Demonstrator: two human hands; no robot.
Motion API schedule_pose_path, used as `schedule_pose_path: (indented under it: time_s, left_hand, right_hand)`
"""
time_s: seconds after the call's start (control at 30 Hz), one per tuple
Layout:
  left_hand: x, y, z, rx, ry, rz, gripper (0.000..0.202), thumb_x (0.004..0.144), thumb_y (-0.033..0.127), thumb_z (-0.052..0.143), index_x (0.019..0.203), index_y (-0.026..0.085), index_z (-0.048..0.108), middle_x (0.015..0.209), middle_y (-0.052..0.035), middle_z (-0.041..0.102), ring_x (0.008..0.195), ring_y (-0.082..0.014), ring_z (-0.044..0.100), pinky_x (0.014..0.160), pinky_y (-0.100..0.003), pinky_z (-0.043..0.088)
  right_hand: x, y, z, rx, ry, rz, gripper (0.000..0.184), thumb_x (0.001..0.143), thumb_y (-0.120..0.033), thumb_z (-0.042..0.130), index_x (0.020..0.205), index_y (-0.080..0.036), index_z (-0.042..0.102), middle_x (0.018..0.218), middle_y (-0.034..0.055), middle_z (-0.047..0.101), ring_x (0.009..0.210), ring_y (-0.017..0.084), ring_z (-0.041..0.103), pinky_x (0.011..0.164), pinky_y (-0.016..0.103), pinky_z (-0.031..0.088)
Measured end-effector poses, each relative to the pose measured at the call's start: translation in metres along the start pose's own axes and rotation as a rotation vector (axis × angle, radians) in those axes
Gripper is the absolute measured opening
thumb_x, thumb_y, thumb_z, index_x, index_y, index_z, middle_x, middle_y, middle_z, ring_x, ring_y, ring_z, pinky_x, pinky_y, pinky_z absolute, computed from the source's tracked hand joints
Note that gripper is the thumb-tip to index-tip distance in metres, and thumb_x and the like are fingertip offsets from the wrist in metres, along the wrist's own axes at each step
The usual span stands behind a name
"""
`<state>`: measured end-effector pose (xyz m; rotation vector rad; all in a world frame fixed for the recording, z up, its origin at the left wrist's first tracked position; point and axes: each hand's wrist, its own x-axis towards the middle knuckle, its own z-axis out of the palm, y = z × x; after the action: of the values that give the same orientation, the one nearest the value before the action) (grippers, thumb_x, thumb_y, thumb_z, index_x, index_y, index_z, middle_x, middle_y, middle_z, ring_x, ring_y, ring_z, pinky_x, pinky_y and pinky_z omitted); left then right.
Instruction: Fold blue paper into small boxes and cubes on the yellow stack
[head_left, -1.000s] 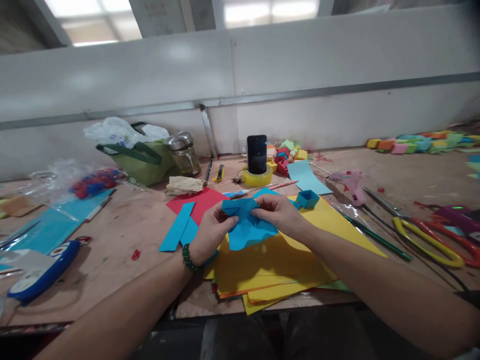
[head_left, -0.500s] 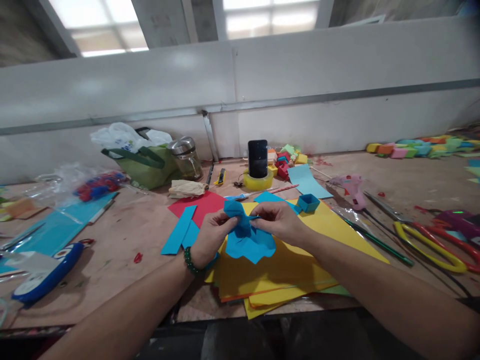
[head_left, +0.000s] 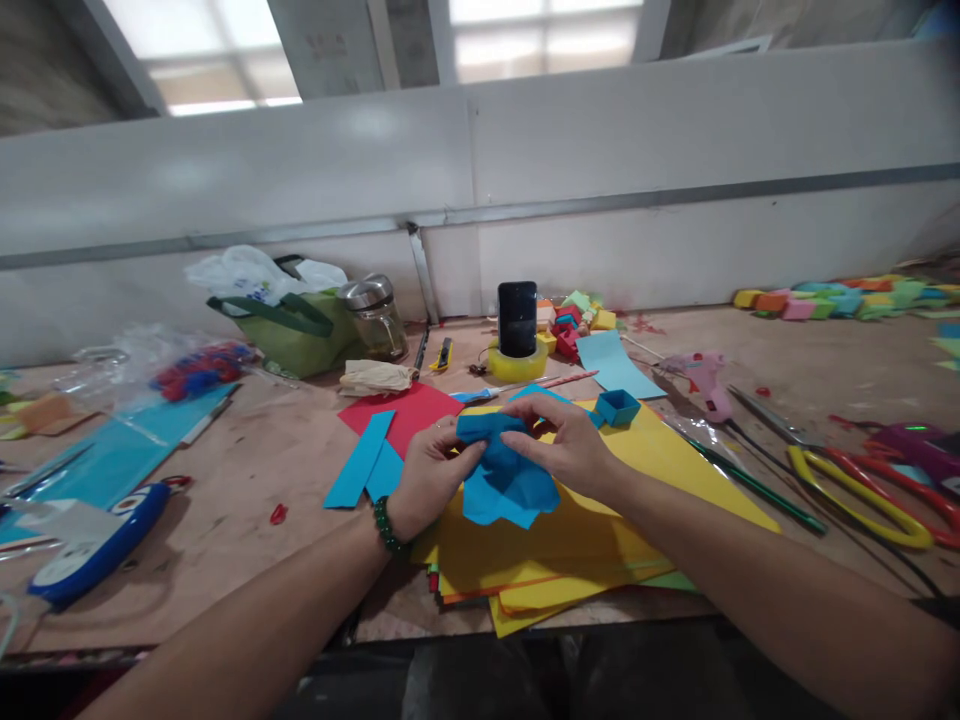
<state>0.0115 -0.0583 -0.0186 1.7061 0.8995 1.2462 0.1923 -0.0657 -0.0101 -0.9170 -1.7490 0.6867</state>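
while left hand (head_left: 431, 470) and right hand (head_left: 566, 440) pinch one creased blue paper (head_left: 510, 492) at frame centre, one blue box (head_left: 618, 408) sits right of centre, apparently two blue strips (head_left: 358, 462) left, one phone (head_left: 517, 318) above

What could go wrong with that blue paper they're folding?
The blue paper is already creased and pinched between the left hand and the right hand, so a hard tug might tear it.

The little blue box sits close to the right hand, so a knuckle could bump it.

The phone stands upright at the yellow tape roll; a knock might tip it.
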Motion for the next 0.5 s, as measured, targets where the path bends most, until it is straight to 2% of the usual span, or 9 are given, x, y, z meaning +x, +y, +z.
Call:
schedule_pose_path:
  time_s: [0.1, 0.17, 0.27, 0.4, 0.5]
  left_hand:
    - [-0.0039, 0.0015, 0.0023, 0.115, -0.039, 0.072, 0.011, 0.070, 0.024, 0.066, 0.067, 0.017, 0.073, 0.063, -0.0010, 0.061, 0.060, -0.0119, 0.052, 0.056, -0.022, 0.041]
    - [-0.0052, 0.0017, 0.0030, 0.132, -0.072, 0.063, 0.016, 0.071, 0.026, 0.065, 0.060, 0.016, 0.071, 0.058, -0.0007, 0.057, 0.056, -0.0110, 0.048, 0.052, -0.022, 0.039]
    - [-0.0044, 0.0020, 0.0027, 0.087, -0.121, 0.001, 0.021, 0.071, 0.032, 0.067, 0.059, 0.015, 0.070, 0.058, -0.0022, 0.061, 0.057, -0.0128, 0.051, 0.054, -0.024, 0.043]
    - [0.0006, 0.0025, 0.0010, -0.093, -0.059, -0.144, 0.028, 0.064, 0.041, 0.075, 0.072, 0.014, 0.073, 0.070, -0.0047, 0.071, 0.063, -0.0175, 0.060, 0.060, -0.029, 0.050]
    - [0.0046, 0.0009, -0.0012, -0.193, 0.001, -0.229, 0.035, 0.059, 0.044, 0.079, 0.076, 0.014, 0.073, 0.073, -0.0053, 0.074, 0.066, -0.0190, 0.064, 0.064, -0.031, 0.053]
  right_hand:
    - [0.0000, 0.0024, 0.0014, 0.006, -0.055, 0.002, 0.006, 0.072, -0.022, 0.064, 0.074, -0.017, 0.067, 0.070, 0.0010, 0.064, 0.066, 0.013, 0.055, 0.059, 0.024, 0.042]
    - [-0.0003, 0.0033, 0.0015, 0.023, -0.064, -0.009, 0.008, 0.073, -0.025, 0.065, 0.071, -0.017, 0.067, 0.067, 0.0008, 0.063, 0.065, 0.013, 0.055, 0.060, 0.025, 0.042]
    - [0.0003, 0.0026, -0.0006, 0.049, -0.076, 0.021, 0.017, 0.078, -0.032, 0.062, 0.072, -0.017, 0.067, 0.068, 0.0014, 0.063, 0.064, 0.013, 0.054, 0.059, 0.025, 0.042]
    - [0.0036, 0.0034, -0.0059, 0.063, -0.109, 0.118, 0.019, 0.075, -0.034, 0.064, 0.078, -0.015, 0.064, 0.072, 0.0017, 0.061, 0.065, 0.013, 0.054, 0.055, 0.023, 0.043]
    - [0.0059, 0.0076, -0.0083, 0.066, -0.113, 0.141, 0.017, 0.073, -0.032, 0.063, 0.077, -0.016, 0.062, 0.070, 0.0005, 0.059, 0.062, 0.012, 0.053, 0.055, 0.024, 0.044]
